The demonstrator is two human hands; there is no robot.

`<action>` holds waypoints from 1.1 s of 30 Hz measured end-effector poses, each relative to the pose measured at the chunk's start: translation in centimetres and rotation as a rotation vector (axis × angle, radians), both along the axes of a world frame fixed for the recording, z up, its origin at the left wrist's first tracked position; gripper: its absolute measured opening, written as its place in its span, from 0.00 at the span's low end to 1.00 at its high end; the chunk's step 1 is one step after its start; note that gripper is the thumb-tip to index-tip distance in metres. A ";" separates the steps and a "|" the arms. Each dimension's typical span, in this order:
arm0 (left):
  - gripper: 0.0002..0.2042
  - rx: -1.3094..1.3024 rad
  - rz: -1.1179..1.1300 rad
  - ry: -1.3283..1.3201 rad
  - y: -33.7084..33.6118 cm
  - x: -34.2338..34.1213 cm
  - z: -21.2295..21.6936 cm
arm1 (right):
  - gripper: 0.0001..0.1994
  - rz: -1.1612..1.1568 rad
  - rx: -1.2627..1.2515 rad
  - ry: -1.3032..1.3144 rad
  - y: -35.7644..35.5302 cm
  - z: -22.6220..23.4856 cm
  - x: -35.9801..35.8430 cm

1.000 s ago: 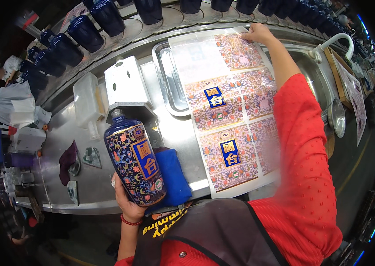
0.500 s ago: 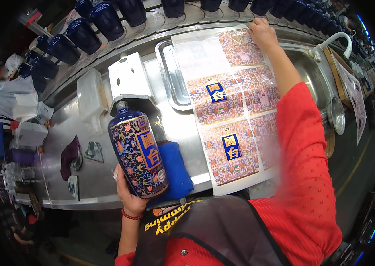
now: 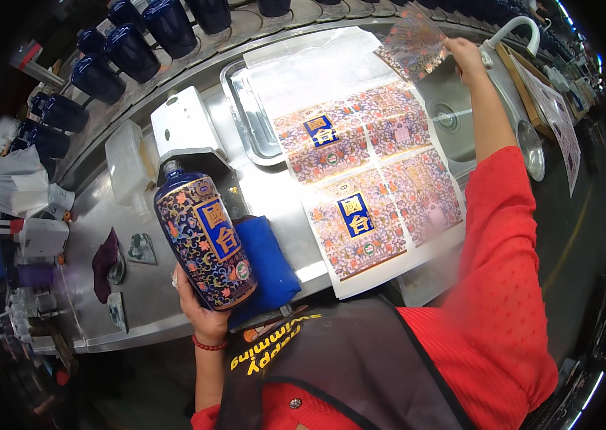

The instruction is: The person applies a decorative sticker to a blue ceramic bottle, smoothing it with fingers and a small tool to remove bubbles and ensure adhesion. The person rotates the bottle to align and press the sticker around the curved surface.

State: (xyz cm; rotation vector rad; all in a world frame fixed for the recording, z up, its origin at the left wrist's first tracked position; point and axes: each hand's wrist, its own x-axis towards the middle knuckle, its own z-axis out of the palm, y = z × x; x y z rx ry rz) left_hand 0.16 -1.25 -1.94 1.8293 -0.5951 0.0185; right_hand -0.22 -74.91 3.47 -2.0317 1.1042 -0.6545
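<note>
In my left hand (image 3: pixel 205 319) is a dark blue bottle (image 3: pixel 187 247), its body covered in a colourful floral pattern with a blue-and-gold panel. It leans to the left, with my fingers around its lower end. My right hand (image 3: pixel 466 61) reaches far out over the sink and pinches a see-through floral decal (image 3: pixel 412 44) by its right edge. The decal hangs off the top of a decal sheet (image 3: pixel 428 266), where bare white backing shows. Several printed floral pieces are still on that sheet. A blue cloth pad (image 3: pixel 268 261) lies beside the bottle.
Several plain blue bottles (image 3: pixel 131 54) stand along a conveyor (image 3: pixel 242 36) at the far side. A metal tray (image 3: pixel 235 93) lies partly under the sheet. At the right are a sink (image 3: pixel 453 132), a faucet (image 3: pixel 521 29) and a metal bowl (image 3: pixel 530 150). A white angled stand (image 3: pixel 187 122) is behind the bottle.
My right hand has moved right and lifted the top floral decal off the sheet, baring white backing. My left hand still holds the bottle. The whole view has shifted slightly.
</note>
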 end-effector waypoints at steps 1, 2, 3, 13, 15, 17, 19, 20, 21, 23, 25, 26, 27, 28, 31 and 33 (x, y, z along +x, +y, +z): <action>0.46 -0.016 -0.007 0.006 0.0 0.0 0.0 | 0.14 -0.054 -0.123 0.172 -1.0 -1.0 -1.6; 0.47 -0.009 -0.006 -0.007 0.0 0.1 0.0 | 0.14 -0.122 -0.325 0.331 -1.3 -2.8 -2.9; 0.49 0.027 0.000 -0.031 0.1 0.1 0.0 | 0.15 -0.124 -0.368 0.420 -1.8 -4.3 -4.3; 0.53 0.103 -0.028 -0.111 0.3 0.4 0.2 | 0.31 -0.092 -0.323 1.069 -6.9 -13.8 -9.5; 0.51 0.189 -0.030 -0.137 0.6 0.3 0.5 | 0.26 -0.084 -0.333 1.073 -8.0 -14.2 -10.0; 0.49 0.233 -0.022 -0.214 0.6 0.3 1.1 | 0.26 -0.041 -0.413 1.059 -9.3 -13.8 -10.4; 0.48 0.237 -0.049 -0.196 0.5 0.5 1.9 | 0.23 0.014 -0.434 1.023 -10.5 -12.2 -10.4; 0.48 0.273 -0.059 -0.252 0.5 0.6 2.5 | 0.21 0.045 -0.490 0.945 -11.0 -11.0 -10.0; 0.49 0.316 -0.067 -0.275 0.4 0.6 3.1 | 0.19 0.011 -0.552 0.883 -11.3 -9.5 -9.6; 0.49 0.376 -0.020 -0.317 0.0 0.6 4.5 | 0.16 0.062 -0.627 0.792 -11.2 -6.0 -8.2; 0.49 0.453 0.000 -0.429 -0.1 0.8 5.8 | 0.15 0.137 -0.710 0.651 -9.2 -1.9 -6.6; 0.49 0.518 0.029 -0.474 -0.2 0.6 6.4 | 0.14 0.229 -0.750 0.573 -7.5 0.3 -5.6; 0.49 0.560 0.048 -0.529 -0.2 0.3 7.0 | 0.13 0.296 -0.746 0.554 -5.3 2.5 -4.6; 0.49 0.602 0.067 -0.585 -0.3 0.0 7.3 | 0.12 0.361 -0.742 0.535 -2.6 4.7 -3.6; 0.49 0.597 0.083 -0.668 -0.4 -0.4 7.3 | 0.09 0.594 -0.616 0.360 7.5 10.4 -1.1; 0.49 0.509 0.085 -0.627 -0.8 0.1 6.5 | 0.07 0.714 -0.500 0.287 14.6 13.6 -0.1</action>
